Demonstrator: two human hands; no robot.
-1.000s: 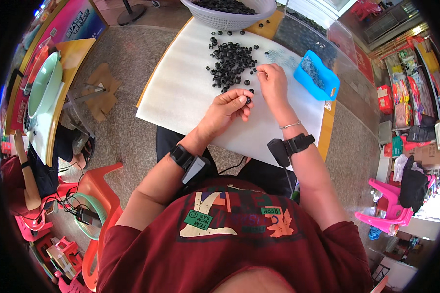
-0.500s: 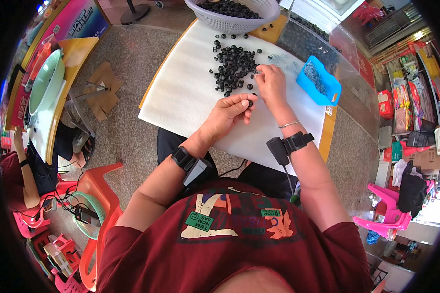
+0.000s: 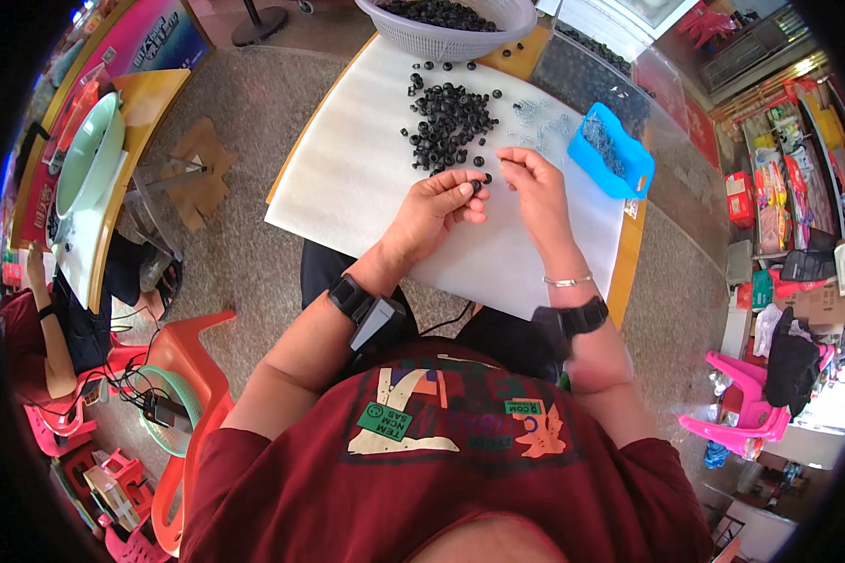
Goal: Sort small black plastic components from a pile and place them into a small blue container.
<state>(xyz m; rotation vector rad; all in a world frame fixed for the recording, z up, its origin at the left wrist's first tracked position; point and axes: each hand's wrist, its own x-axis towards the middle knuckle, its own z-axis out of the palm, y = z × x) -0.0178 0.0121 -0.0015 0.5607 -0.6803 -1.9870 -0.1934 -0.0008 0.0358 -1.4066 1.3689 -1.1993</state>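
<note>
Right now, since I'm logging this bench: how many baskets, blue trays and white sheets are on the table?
White mesh basket: 1
Blue tray: 1
White sheet: 1
Total: 3
The loose black rings are too many to count.

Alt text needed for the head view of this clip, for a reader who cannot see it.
Seen from above, a seated person's left hand pinches a small black ring while the right hand works beside it over a white sheet. A pile of black rings, a blue tray and a white basket lie beyond.
</note>
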